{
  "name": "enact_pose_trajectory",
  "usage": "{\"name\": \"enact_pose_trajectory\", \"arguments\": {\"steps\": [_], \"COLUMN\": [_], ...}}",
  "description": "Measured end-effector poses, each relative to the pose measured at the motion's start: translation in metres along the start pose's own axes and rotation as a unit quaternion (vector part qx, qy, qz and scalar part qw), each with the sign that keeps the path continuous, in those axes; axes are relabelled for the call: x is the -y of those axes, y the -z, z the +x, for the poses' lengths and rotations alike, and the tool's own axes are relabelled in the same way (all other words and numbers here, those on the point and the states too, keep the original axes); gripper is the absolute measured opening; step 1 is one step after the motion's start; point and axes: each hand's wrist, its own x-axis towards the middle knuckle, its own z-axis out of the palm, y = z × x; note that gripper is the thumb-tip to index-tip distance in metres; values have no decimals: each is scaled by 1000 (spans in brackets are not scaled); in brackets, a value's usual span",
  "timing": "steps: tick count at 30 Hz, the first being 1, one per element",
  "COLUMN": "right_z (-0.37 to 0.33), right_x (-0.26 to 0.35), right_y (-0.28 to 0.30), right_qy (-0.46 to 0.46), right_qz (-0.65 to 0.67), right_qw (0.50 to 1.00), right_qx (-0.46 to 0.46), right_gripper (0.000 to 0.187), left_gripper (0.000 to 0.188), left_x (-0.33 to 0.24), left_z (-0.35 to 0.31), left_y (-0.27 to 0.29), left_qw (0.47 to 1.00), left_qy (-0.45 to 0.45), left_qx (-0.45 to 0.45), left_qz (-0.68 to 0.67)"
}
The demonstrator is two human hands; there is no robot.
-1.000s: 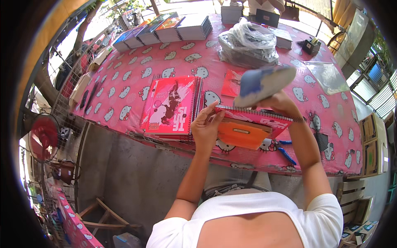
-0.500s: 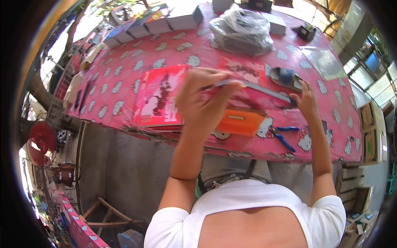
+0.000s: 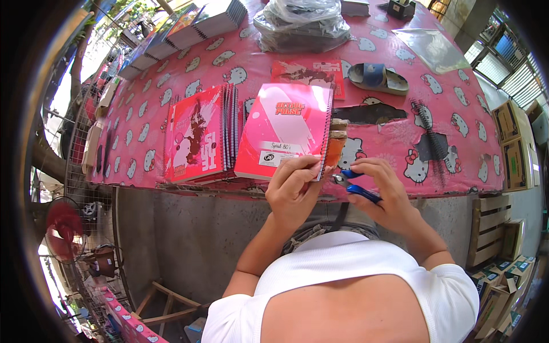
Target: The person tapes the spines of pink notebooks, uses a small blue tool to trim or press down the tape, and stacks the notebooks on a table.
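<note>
A pink and red spiral notebook (image 3: 289, 123) lies tilted toward me, its dark coil along the right edge. My left hand (image 3: 294, 186) is closed on its lower right corner, fingertips at the coil's end. My right hand (image 3: 386, 191) is closed around blue-handled cutting pliers (image 3: 363, 193), the handles spread and the metal jaws right beside that coil end. A stack of red spiral notebooks (image 3: 197, 134) sits left of the held one. Partly hidden behind its right edge is an orange object (image 3: 335, 150).
Beyond the notebook lie a red cover sheet (image 3: 337, 77) and a blue slide sandal (image 3: 377, 78). Loose black coils (image 3: 430, 134) rest at right. Farther back are a plastic-wrapped stack (image 3: 300, 28), rows of notebooks (image 3: 214, 20) and a clear sheet (image 3: 432, 48). The pink tablecloth (image 3: 137, 128) has torn patches.
The pliers have gone from the table into my right hand. My left hand has come down toward me and the notebook now shows its cover flat. My view has shifted.
</note>
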Motion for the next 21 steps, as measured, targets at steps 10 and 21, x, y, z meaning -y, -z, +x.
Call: {"name": "enact_pose_trajectory", "arguments": {"steps": [10,21], "right_z": [20,-16], "right_x": [-17,-93], "right_y": [8,20], "right_qy": [-344,-79], "right_qz": [506,-291], "right_qw": [753,953], "right_qx": [244,13], "right_gripper": [26,34], "left_gripper": [21,26], "left_x": [-1,26], "left_z": [4,72], "left_y": [4,128], "left_qw": [997,840], "left_qy": [-64,10], "left_qx": [-30,-539], "left_qz": [35,-65]}}
